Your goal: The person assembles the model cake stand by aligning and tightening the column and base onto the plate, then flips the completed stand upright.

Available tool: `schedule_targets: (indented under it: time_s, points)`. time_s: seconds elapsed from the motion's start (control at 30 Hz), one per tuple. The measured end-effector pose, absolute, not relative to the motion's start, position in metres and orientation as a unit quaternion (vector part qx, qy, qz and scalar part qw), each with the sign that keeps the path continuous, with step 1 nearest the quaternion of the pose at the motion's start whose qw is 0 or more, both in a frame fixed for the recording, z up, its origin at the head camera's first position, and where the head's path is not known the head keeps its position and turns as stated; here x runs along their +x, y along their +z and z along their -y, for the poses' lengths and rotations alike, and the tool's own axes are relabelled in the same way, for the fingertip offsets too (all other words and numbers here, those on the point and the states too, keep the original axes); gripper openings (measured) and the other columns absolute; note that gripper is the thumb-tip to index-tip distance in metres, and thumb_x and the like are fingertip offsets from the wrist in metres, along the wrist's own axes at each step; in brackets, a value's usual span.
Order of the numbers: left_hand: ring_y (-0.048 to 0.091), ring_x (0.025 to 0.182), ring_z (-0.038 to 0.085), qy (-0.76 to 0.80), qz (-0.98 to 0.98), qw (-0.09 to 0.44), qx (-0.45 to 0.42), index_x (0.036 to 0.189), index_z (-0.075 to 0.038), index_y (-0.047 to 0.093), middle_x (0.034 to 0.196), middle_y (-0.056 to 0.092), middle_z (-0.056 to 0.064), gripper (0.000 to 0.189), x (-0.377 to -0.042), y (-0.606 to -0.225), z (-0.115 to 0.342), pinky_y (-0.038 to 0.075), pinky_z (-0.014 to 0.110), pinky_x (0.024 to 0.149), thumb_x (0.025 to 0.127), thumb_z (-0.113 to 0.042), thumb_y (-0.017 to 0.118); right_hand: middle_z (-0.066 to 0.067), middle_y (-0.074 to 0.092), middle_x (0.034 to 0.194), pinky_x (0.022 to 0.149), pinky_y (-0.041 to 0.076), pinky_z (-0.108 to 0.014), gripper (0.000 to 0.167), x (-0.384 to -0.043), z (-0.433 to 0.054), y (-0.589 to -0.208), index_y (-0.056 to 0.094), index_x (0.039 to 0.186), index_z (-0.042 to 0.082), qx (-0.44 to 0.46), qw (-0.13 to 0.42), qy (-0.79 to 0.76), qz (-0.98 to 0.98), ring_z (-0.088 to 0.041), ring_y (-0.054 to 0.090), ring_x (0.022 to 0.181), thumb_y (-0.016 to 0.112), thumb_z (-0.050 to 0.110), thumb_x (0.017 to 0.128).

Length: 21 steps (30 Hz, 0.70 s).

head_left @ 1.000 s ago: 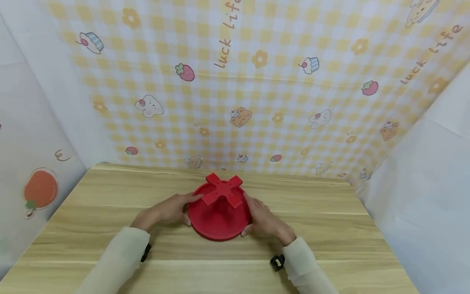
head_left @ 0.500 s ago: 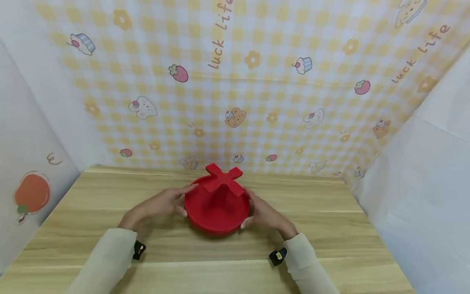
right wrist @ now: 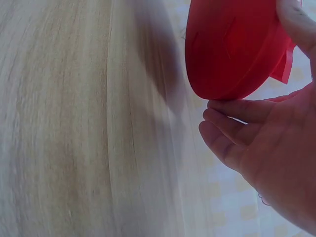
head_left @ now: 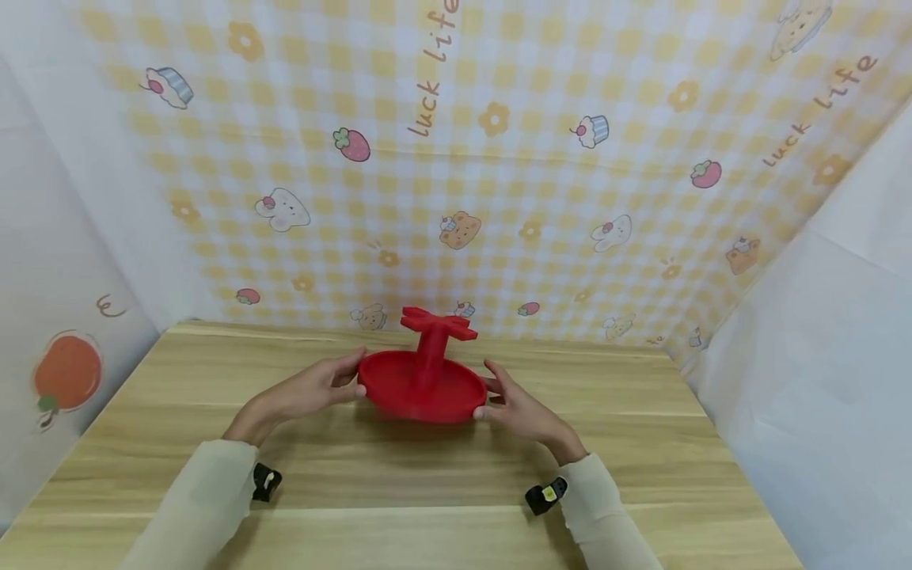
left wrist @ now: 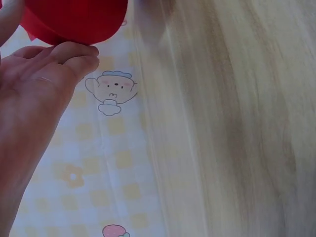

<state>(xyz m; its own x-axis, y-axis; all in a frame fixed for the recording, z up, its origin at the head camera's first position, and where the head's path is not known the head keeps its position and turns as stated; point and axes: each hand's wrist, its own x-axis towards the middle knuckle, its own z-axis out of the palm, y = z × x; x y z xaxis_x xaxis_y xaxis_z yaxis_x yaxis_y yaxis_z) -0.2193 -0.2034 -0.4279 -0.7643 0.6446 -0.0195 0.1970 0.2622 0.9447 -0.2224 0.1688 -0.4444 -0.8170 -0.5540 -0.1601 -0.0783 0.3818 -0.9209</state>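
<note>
A red round dish (head_left: 388,380) with a central post (head_left: 430,356) and a cross-shaped top (head_left: 436,322) is held off the table between both hands. It is tipped so its post leans slightly right and its bowl is seen at a low angle. My left hand (head_left: 309,389) grips the left rim, thumb in front and fingers behind. On the opposite rim my right hand (head_left: 523,410) holds it the same way. Both wrist views show the underside, the dish (right wrist: 232,49) meeting the right fingertips (right wrist: 215,111) and the dish (left wrist: 79,17) lying against the left fingers (left wrist: 79,57).
The wooden table (head_left: 399,522) carries a soft shadow below the dish. A yellow checked cloth (head_left: 399,182) with cartoon prints rises behind it. White sheets hang at the left (head_left: 43,198) and right (head_left: 819,356). A black strap device (head_left: 547,495) sits at the right wrist.
Both hands have raised the red dish from the table and tilted it, so the post now shows from the side rather than from above. The camera view has shifted slightly.
</note>
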Motion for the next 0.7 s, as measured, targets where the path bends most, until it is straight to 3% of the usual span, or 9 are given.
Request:
schedule_targets:
  time_s: [0.13,0.27,0.47,0.57,0.7]
  points:
    - [0.034,0.143,0.039,0.54,-0.773,0.205,0.264,0.155,0.008,0.009,0.16,0.022,0.027,0.076,-0.218,-0.426,0.203,0.046,0.027,0.104,0.103,-0.026,0.054,-0.021,0.034,0.157,0.112,0.038,-0.053,0.09,-0.221,-0.168,-0.443,-0.001,0.159,0.009,-0.205,0.225,-0.521,-0.798,-0.037,0.044,0.138,0.061,0.033,0.099]
    - [0.039,0.14,0.039,0.524,-0.794,0.197,0.237,0.155,0.007,0.009,0.16,0.021,0.026,0.075,-0.216,-0.422,0.203,0.044,0.038,0.108,0.105,-0.032,0.049,-0.023,0.04,0.153,0.112,0.038,-0.054,0.088,-0.222,-0.165,-0.442,-0.002,0.158,0.007,-0.209,0.215,-0.515,-0.803,-0.037,0.048,0.135,0.058,0.032,0.1]
    - [0.016,0.148,0.044,0.519,-0.804,0.19,0.22,0.154,0.009,0.011,0.164,0.006,0.023,0.072,-0.214,-0.415,0.201,0.021,0.059,0.117,0.108,-0.041,0.036,-0.022,0.049,0.146,0.108,0.043,-0.051,0.085,-0.222,-0.163,-0.437,0.005,0.158,0.007,-0.18,0.187,-0.517,-0.815,-0.033,0.055,0.129,0.06,0.033,0.099]
    - [0.006,0.149,0.046,0.525,-0.801,0.193,0.212,0.153,0.01,0.015,0.164,0.002,0.023,0.07,-0.213,-0.413,0.202,0.013,0.063,0.118,0.109,-0.042,0.031,-0.021,0.053,0.142,0.105,0.047,-0.049,0.079,-0.223,-0.162,-0.435,0.014,0.157,0.007,-0.156,0.176,-0.526,-0.817,-0.033,0.058,0.124,0.06,0.034,0.099]
    - [0.004,0.149,0.046,0.54,-0.797,0.189,0.193,0.154,0.007,0.016,0.165,0.001,0.021,0.072,-0.211,-0.41,0.202,0.009,0.063,0.118,0.108,-0.046,0.031,-0.018,0.059,0.137,0.102,0.048,-0.046,0.072,-0.22,-0.158,-0.432,0.025,0.153,0.009,-0.128,0.165,-0.534,-0.819,-0.033,0.06,0.119,0.061,0.037,0.098]
